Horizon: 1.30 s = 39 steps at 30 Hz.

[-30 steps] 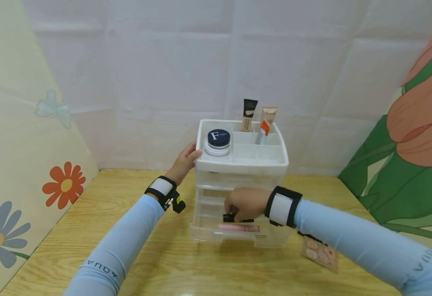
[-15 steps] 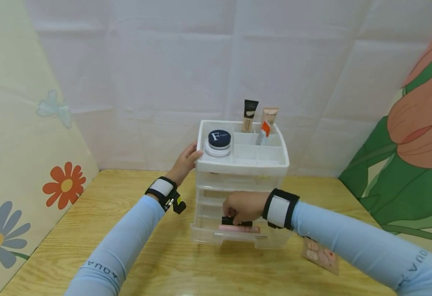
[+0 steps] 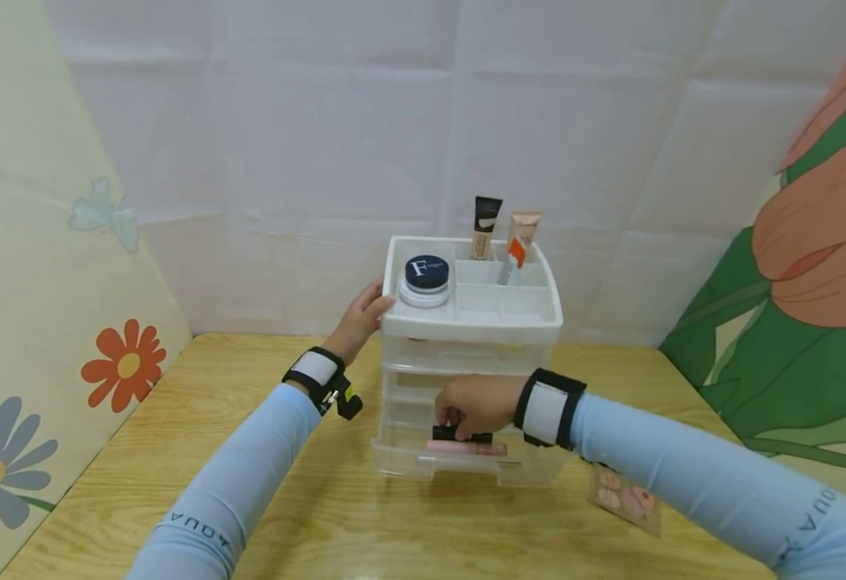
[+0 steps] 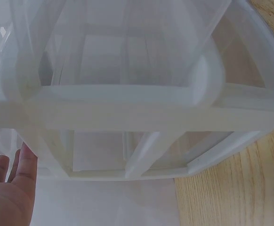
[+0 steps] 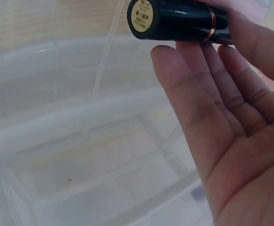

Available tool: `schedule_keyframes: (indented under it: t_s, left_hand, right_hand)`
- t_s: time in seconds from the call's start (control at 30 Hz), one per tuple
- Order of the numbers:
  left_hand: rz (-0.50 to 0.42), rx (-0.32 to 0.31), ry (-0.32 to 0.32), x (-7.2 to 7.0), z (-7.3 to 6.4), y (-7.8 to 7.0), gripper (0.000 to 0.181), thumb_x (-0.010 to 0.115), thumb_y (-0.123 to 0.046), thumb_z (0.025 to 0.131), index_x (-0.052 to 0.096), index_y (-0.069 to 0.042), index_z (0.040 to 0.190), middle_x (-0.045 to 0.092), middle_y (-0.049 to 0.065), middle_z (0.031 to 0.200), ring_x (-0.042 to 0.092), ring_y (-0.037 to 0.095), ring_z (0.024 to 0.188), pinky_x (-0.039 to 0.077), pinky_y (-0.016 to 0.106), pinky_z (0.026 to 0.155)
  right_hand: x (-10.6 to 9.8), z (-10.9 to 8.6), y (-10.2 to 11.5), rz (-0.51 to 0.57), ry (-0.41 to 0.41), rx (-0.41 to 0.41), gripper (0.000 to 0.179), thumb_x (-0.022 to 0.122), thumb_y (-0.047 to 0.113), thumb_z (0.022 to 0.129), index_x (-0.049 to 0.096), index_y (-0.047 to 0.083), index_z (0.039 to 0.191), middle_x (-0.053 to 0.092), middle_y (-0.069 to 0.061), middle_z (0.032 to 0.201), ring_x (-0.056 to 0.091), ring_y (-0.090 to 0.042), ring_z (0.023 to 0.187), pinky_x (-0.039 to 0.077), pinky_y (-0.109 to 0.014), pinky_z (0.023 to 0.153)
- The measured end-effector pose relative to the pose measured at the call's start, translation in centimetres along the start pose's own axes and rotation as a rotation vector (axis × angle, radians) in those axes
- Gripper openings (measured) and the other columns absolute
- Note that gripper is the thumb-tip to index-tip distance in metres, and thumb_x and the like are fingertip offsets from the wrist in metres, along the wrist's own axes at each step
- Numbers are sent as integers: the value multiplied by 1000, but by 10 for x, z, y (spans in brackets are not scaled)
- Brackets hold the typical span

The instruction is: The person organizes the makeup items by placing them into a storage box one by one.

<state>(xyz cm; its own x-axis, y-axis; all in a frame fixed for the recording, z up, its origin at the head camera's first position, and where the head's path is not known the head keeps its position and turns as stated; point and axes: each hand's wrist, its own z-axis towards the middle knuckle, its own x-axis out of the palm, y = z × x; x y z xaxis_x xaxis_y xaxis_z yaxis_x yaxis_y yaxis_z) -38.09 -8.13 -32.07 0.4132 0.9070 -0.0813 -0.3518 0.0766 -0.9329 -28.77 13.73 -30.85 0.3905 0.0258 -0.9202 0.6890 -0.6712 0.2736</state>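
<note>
A white drawer organizer (image 3: 472,331) with clear drawers stands on the wooden table. Its bottom drawer (image 3: 398,459) is pulled out toward me. My right hand (image 3: 483,403) pinches a black lipstick (image 5: 179,21) lying sideways over that drawer; the right wrist view shows its gold end label and copper ring. In front of the lipstick lies a slim pink tube (image 3: 466,448) in the drawer. My left hand (image 3: 358,324) rests against the organizer's upper left side. Its fingers reach along the frame, fairly straight in the left wrist view (image 4: 12,193).
On the organizer's top tray sit a dark-lidded jar (image 3: 426,274), a black-capped tube (image 3: 486,228), a beige tube (image 3: 524,228) and an orange-tipped tube (image 3: 515,256). A makeup palette (image 3: 624,498) lies on the table (image 3: 307,499), partly under the right forearm.
My right hand has shifted slightly left and down with the lipstick, now nearer the pink tube. The left hand stays in place on the organizer.
</note>
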Motion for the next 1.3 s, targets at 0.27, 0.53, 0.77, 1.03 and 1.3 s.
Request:
schedule_keyframes:
  t_s: [0.27, 0.53, 0.77, 1.03, 1.3]
  left_hand:
    - [12, -16, -3, 0, 0, 1, 63, 41, -28, 99, 21, -6, 154, 31, 18, 153, 37, 35, 134, 34, 52, 107]
    - [-5, -3, 2, 0, -1, 0, 65, 42, -29, 97, 21, -5, 154, 30, 18, 153, 37, 35, 133, 35, 51, 106]
    - [-20, 3, -11, 0, 0, -1, 65, 41, -26, 97, 21, -2, 153, 31, 19, 152, 39, 35, 131, 35, 50, 106]
    - [-22, 5, -20, 1, -3, -2, 65, 41, -26, 96, 22, -3, 153, 31, 21, 151, 41, 33, 128, 35, 49, 106]
    - [-18, 3, -13, 2, -2, -1, 64, 40, -26, 97, 21, -3, 153, 32, 21, 151, 41, 33, 128, 35, 49, 107]
  right_hand:
    - [-11, -10, 3, -3, -7, 83, 21, 74, 9, 84, 70, 10, 104, 65, 6, 90, 59, -9, 84, 51, -29, 78]
    - [-31, -39, 3, -3, -80, 13, 17, 73, 10, 86, 68, 9, 103, 64, 3, 91, 58, -9, 84, 51, -29, 77]
    - [-45, -71, -2, 71, -127, 9, 15, 71, 8, 87, 68, 8, 102, 62, 5, 90, 57, -8, 82, 51, -28, 75]
    - [-47, -112, -22, 106, -210, 45, 11, 68, 12, 90, 67, 12, 101, 62, 7, 91, 59, -7, 85, 52, -28, 75]
    - [-32, -147, -51, 129, -309, 125, 11, 67, 20, 92, 66, 15, 102, 62, 8, 92, 60, -8, 85, 52, -29, 71]
